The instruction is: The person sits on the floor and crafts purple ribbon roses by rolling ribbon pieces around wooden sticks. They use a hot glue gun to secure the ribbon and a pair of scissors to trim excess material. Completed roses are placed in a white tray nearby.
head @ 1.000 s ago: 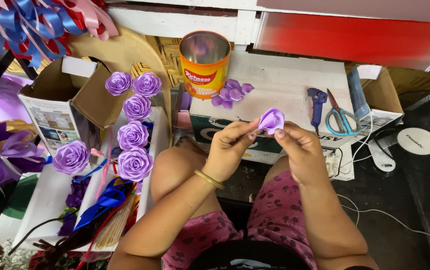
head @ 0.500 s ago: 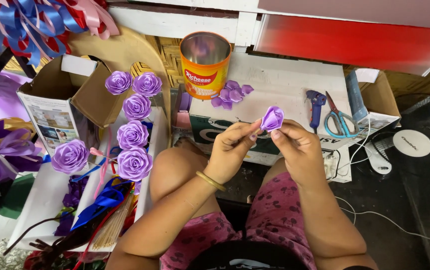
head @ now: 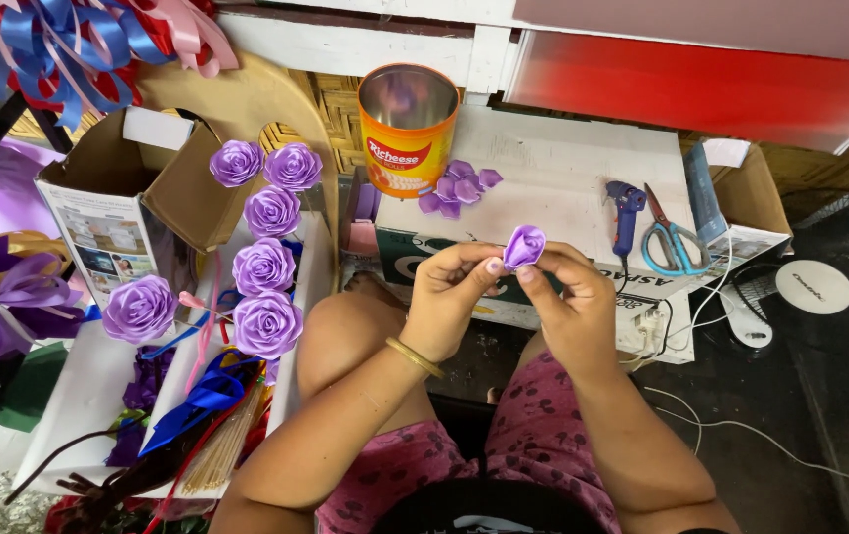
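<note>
Both my hands hold a small purple ribbon rosebud (head: 524,245) above my knees. My left hand (head: 451,297) pinches its left side, a gold bangle on that wrist. My right hand (head: 568,302) grips it from the right and below. Loose purple ribbon petals (head: 458,186) lie on the white box top (head: 553,178) just beyond the bud, beside an open orange tin can (head: 408,129).
Several finished purple ribbon roses (head: 268,267) lie on a white tray at left, near an open cardboard box (head: 113,213). A blue glue gun (head: 627,213) and blue-handled scissors (head: 672,242) rest right of my hands. Ribbon bows hang top left; cables trail right.
The rosebud has turned slightly in my fingers and both hands have shifted a little; everything else stays put.
</note>
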